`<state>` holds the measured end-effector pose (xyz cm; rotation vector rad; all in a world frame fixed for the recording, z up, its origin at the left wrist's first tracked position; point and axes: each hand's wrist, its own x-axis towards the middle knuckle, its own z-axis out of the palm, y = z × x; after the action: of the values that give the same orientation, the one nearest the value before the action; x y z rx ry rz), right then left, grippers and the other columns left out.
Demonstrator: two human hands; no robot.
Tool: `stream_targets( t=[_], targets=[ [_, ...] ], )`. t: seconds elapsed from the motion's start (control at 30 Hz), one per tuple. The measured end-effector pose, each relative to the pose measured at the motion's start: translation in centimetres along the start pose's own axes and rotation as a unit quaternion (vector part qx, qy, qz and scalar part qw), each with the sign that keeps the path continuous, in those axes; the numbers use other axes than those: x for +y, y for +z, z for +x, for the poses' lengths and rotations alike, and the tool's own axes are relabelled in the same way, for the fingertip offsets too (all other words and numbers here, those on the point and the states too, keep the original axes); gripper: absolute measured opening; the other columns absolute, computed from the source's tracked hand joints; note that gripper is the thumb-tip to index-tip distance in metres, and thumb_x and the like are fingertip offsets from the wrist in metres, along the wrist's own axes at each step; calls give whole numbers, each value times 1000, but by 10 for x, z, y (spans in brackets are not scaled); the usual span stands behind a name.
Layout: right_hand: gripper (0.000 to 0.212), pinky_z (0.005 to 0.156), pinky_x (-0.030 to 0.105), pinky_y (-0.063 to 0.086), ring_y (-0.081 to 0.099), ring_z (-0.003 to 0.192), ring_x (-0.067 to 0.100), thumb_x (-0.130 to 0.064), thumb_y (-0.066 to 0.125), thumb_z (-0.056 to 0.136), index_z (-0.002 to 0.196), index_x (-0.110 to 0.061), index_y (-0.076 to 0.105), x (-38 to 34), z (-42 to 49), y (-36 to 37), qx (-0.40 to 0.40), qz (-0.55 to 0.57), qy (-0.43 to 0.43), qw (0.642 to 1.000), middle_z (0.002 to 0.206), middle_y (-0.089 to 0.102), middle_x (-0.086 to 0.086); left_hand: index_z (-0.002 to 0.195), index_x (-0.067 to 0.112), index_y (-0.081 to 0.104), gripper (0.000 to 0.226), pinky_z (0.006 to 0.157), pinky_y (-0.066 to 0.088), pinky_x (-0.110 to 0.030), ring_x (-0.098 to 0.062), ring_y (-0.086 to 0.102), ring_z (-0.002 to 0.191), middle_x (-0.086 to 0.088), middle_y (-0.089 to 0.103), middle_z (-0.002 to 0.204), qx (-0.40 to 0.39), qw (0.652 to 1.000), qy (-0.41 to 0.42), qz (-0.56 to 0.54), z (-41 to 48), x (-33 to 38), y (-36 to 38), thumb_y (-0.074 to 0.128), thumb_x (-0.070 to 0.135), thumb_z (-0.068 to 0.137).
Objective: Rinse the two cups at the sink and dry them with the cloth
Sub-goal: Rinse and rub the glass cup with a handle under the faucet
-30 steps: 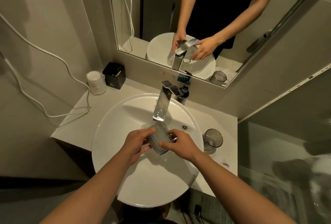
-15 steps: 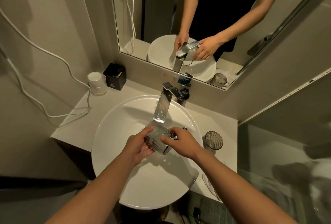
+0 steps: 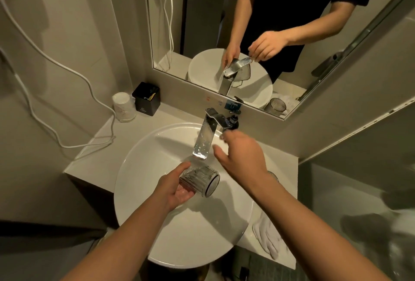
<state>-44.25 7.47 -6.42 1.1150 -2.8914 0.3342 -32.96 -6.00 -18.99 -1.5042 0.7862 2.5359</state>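
My left hand (image 3: 176,187) grips a ribbed clear glass cup (image 3: 199,179), tilted on its side over the white basin (image 3: 143,168), just below the spout of the chrome tap (image 3: 205,140). My right hand (image 3: 241,153) hovers beside the tap with relaxed fingers, its fingertips close to the tap handle (image 3: 219,120), holding nothing. The second ribbed cup (image 3: 272,175) stands on the counter to the right of the basin, mostly hidden behind my right wrist. A white cloth (image 3: 268,238) lies on the counter at the front right.
A black box (image 3: 146,98) and a wrapped white cup (image 3: 123,106) stand at the counter's back left, with a white cable (image 3: 67,146) trailing onto the counter. The mirror (image 3: 269,22) above shows my reflected arms. A small dark bottle (image 3: 234,121) sits behind the tap.
My right hand let go of the cup and rose to the tap handle. My left hand alone now holds the cup, turned more onto its side.
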Motion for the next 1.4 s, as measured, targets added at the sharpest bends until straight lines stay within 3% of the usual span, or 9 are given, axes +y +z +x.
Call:
stream_targets(
  t=[0.07, 0.33, 0.67, 0.83, 0.97, 1.07, 1.17, 1.33, 1.4],
  targets=[
    [32, 82, 40, 50, 63, 99, 28, -39, 58, 95, 116, -16, 67, -4, 16, -12, 70, -19, -38, 997, 107, 69, 4, 107, 5, 70, 37, 58, 63, -41, -26, 76, 66, -12, 77, 75, 11, 1000, 10, 12, 0, 2, -2, 88, 21, 78],
    [57, 116, 38, 37, 44, 143, 27, -39, 48, 103, 152, -10, 44, 3, 31, 2, -71, -44, -56, 995, 156, 48, 9, 114, 0, 70, 53, 77, 64, -52, -33, 78, 74, -20, 79, 94, 19, 1000, 7, -1, -6, 8, -1, 93, 18, 70],
    [29, 66, 37, 45, 66, 81, 32, -42, 58, 94, 88, -15, 66, -25, -6, -3, -42, -101, -63, 992, 85, 67, 6, 114, 2, 67, 47, 58, 63, -43, -30, 76, 60, -18, 75, 84, 18, 1000, -19, 3, -17, 17, 2, 89, 20, 77],
    [46, 69, 32, 43, 68, 98, 30, -56, 66, 91, 108, -13, 65, -34, -17, 30, -247, -1, 67, 967, 103, 70, 9, 103, 0, 68, 34, 61, 65, -41, -24, 72, 51, -11, 72, 63, 15, 995, 11, 99, -21, 20, 0, 86, 20, 82],
    [55, 59, 34, 40, 62, 68, 25, -60, 78, 80, 70, -8, 62, -19, -6, 62, -299, 82, 121, 943, 70, 64, 7, 97, 1, 67, 28, 56, 64, -37, -20, 69, 45, -9, 71, 57, 17, 989, 18, 147, -26, 21, -5, 84, 21, 84],
    [59, 55, 33, 37, 52, 55, 19, -61, 80, 77, 61, -10, 56, -16, -3, 70, -310, 83, 112, 940, 58, 57, 3, 92, 3, 66, 24, 77, 62, -46, -18, 62, 36, -9, 68, 53, 20, 990, -1, 139, -26, 17, -8, 81, 21, 87],
    [59, 52, 32, 35, 48, 51, 15, -61, 81, 76, 59, -13, 51, -14, -2, 73, -312, 83, 113, 940, 54, 53, 0, 99, 3, 69, 31, 93, 60, -54, -25, 72, 54, -13, 74, 65, 11, 991, -10, 130, -22, 13, -13, 85, 23, 82],
    [62, 50, 33, 30, 41, 45, 15, -58, 82, 77, 53, -13, 47, -7, -11, 73, -313, 106, 109, 938, 47, 45, -2, 94, 1, 71, 29, 57, 64, -37, -19, 72, 52, -10, 75, 65, 7, 984, 21, 177, -30, 12, -10, 84, 25, 85],
    [61, 52, 34, 29, 37, 45, 15, -53, 84, 76, 52, -14, 44, -1, -20, 69, -294, 137, 115, 939, 46, 40, -3, 95, -2, 75, 35, 61, 63, -34, -20, 76, 65, -14, 80, 79, 4, 973, 74, 219, -30, 10, -11, 87, 28, 81]
  ],
)
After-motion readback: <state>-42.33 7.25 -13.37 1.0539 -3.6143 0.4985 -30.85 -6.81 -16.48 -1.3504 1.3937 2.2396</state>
